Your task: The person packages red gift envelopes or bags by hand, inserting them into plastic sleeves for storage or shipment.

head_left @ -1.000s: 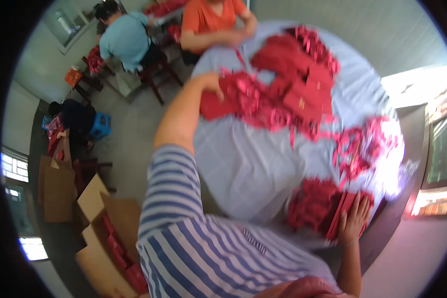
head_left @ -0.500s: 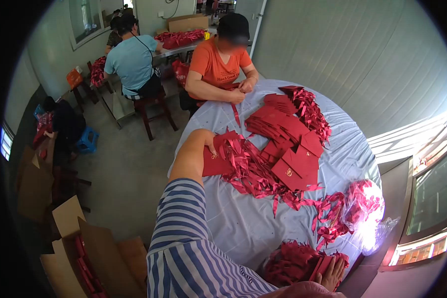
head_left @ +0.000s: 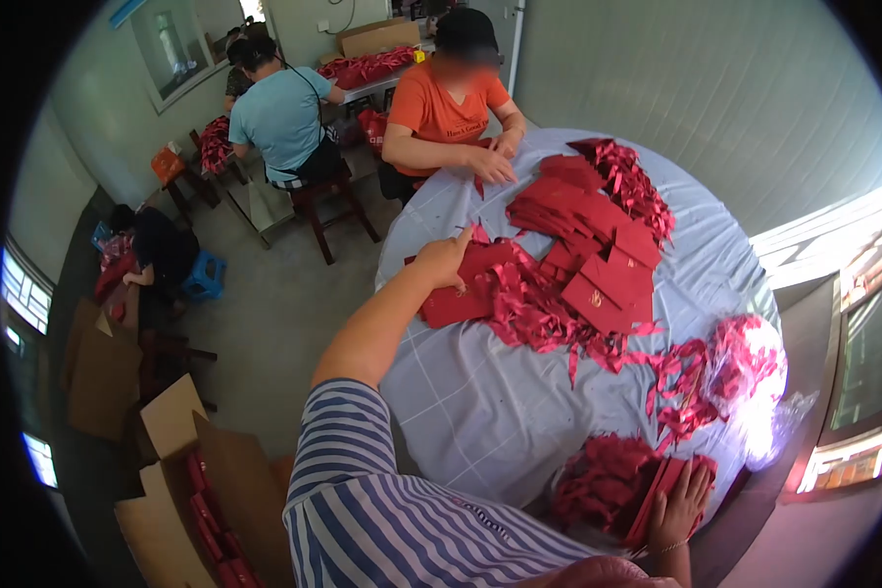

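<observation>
My left hand [head_left: 448, 260] reaches across the round table and grips a red card [head_left: 458, 299] at the near edge of a heap of red cards with ribbons [head_left: 598, 265]. My right hand [head_left: 678, 505] rests flat on a stack of red cards [head_left: 657, 490] at the table's near right rim, beside a pile of red ribbons [head_left: 603, 480]. The table carries a pale checked cloth [head_left: 480, 392]. My striped sleeve covers the left upper arm.
A person in an orange shirt [head_left: 451, 108] works at the table's far side. Another in a light blue shirt [head_left: 282, 113] sits at a far bench. Open cardboard boxes [head_left: 181, 480] with red items stand on the floor at left. A ribbon bag [head_left: 745, 363] lies at right.
My left hand has shifted slightly right along the red card it holds. My right hand has come further into view on the stack. The view has tilted.
</observation>
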`<state>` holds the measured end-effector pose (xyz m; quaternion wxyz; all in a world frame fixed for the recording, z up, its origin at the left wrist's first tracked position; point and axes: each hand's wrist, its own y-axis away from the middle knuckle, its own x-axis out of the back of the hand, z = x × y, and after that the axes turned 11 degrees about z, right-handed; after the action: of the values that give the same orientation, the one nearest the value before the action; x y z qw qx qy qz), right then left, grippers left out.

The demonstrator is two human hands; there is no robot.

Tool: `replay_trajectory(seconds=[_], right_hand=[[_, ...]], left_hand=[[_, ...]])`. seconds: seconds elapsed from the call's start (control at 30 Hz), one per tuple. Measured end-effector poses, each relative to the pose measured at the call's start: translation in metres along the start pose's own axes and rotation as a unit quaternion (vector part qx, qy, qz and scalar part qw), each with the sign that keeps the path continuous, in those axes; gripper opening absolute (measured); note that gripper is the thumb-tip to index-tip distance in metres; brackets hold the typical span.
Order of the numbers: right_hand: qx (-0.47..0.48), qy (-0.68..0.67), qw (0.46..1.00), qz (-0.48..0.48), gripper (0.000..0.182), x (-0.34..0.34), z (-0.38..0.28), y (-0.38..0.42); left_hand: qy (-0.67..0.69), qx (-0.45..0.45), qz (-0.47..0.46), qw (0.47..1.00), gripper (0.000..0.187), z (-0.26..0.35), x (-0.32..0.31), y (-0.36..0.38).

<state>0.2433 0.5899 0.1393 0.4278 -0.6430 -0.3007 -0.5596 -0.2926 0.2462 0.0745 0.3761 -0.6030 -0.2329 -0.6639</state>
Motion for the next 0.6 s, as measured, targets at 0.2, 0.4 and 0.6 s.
replay_trajectory(seconds=[0.2,0.4,0.6], right_hand=[[0.028,0.028,0.999,0.016,0.072,-0.005,0.002,-0.002],[0.027,0.004,0.993,0.116,0.069,-0.013,0.011,-0.001],[0.018,0.014,0.993,0.116,0.068,-0.017,0.010,0.002]], left_hand=[[0.089,0.127,0.003,0.988,0.091,0.036,0.013,0.038],[-0.024,0.085,0.110,0.990,0.072,0.109,0.036,0.083],[-0.010,0.023,0.125,0.992,0.064,0.194,0.082,0.151]])
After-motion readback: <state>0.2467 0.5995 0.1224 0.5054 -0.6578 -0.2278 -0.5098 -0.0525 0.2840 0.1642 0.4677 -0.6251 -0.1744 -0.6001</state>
